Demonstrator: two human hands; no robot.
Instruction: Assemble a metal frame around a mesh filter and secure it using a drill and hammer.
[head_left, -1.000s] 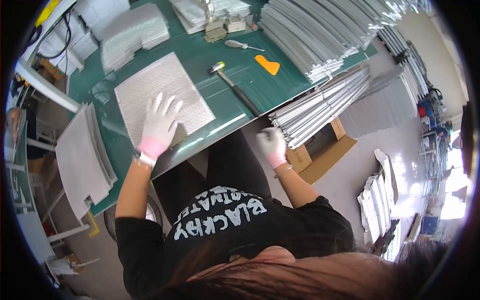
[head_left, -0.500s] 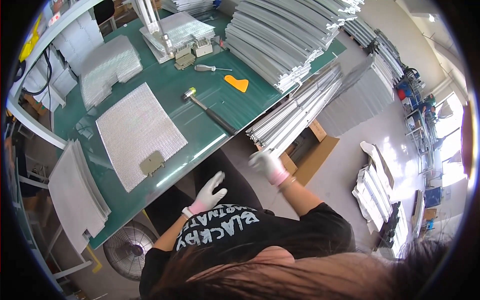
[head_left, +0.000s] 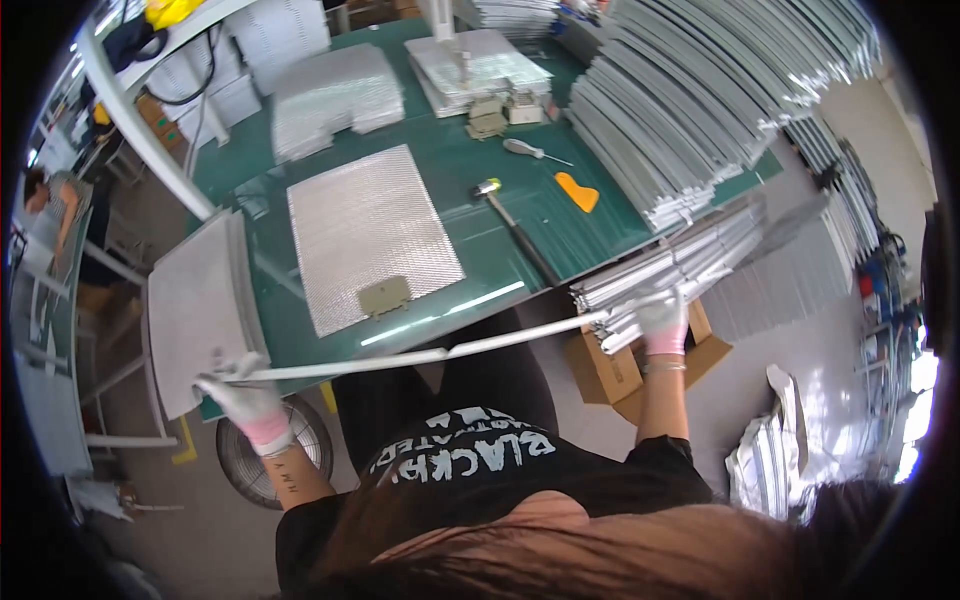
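A long, thin white metal strip (head_left: pixel 446 352) stretches across in front of my body, just off the table's near edge, with a slight bend near its middle. My left hand (head_left: pixel 243 402), in a white glove with a pink cuff, grips its left end beside the stacked panels at the table corner. Gloved alike, my right hand (head_left: pixel 661 318) grips the right end, above a bundle of similar strips (head_left: pixel 690 252). On the table lies a silver mesh-textured sheet (head_left: pixel 370 235) with a small olive-grey plate (head_left: pixel 385 296) on its near edge.
The green table (head_left: pixel 430 175) also holds a hammer (head_left: pixel 520 236), a screwdriver (head_left: pixel 537 151), an orange scraper (head_left: pixel 577 192) and a tall stack of grey panels (head_left: pixel 655 120). Below the bundle stands a cardboard box (head_left: pixel 598 370). A fan (head_left: pixel 312 440) is on the floor; another person (head_left: pixel 62 205) is at far left.
My right hand has come away from the bundle's near end with a strip. My left hand has moved left from near my lap and taken the other end. The view has shifted.
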